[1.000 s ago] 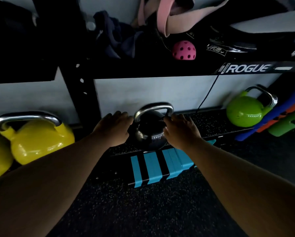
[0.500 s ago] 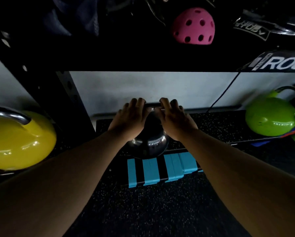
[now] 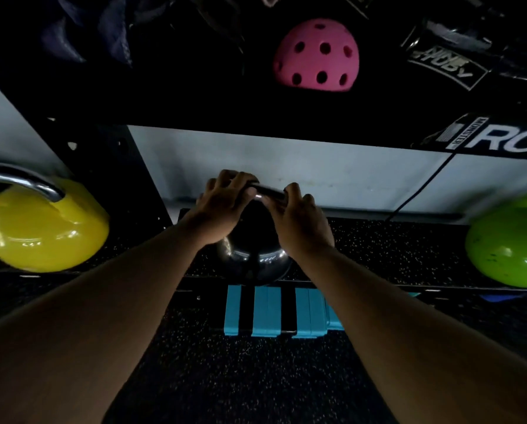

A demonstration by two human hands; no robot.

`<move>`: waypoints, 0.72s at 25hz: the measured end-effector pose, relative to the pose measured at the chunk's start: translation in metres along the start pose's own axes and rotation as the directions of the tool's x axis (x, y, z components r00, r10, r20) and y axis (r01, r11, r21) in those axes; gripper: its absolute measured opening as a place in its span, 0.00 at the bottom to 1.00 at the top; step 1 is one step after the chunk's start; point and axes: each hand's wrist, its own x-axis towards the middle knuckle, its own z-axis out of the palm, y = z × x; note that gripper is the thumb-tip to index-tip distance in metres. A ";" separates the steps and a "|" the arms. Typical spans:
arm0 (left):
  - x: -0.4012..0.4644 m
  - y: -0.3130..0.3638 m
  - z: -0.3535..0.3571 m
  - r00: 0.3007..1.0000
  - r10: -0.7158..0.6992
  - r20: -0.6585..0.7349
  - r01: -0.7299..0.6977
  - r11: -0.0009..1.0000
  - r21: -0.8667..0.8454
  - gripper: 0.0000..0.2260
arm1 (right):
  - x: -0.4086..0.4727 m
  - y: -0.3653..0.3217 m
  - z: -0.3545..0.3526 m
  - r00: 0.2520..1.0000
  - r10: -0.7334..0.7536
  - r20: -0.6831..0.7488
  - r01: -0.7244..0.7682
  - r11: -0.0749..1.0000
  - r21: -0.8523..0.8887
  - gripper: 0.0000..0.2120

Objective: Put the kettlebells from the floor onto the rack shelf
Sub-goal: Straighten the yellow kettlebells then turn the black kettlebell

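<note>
Three kettlebells show: yellow (image 3: 45,228), green (image 3: 510,243), black (image 3: 253,258). Left hand (image 3: 222,209) and right hand (image 3: 302,221) both clasp the black one's handle. The rack beam (image 3: 378,130) reads "MONSTER" and "RO…".

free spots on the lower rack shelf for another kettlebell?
Bare speckled shelf mat between the black kettlebell, gripped by the left hand and right hand, and the green kettlebell. Left of the black upright the yellow kettlebell fills the visible bay.

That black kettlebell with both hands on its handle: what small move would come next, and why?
Probably ease it a little deeper onto the shelf, then let go. The black kettlebell sits at the shelf's front edge, both the left hand and right hand wrapped around its handle, with bare shelf behind it.
</note>
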 end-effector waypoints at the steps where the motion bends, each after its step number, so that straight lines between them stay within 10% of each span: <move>1: 0.002 0.001 0.000 0.999 -0.046 0.007 0.046 0.996 -0.074 0.18 | -0.004 -0.004 0.002 0.999 0.023 -0.030 -0.022 1.000 0.003 0.36; 7: -0.009 0.028 0.025 0.863 -0.497 0.092 0.413 0.588 -0.695 0.37 | 0.003 0.014 -0.003 0.981 0.112 0.161 -0.179 0.851 0.494 0.23; 18: 0.004 0.012 0.019 0.955 -0.269 0.124 0.280 0.685 -0.673 0.28 | -0.019 -0.006 0.030 0.985 0.160 0.059 -0.148 0.627 0.764 0.18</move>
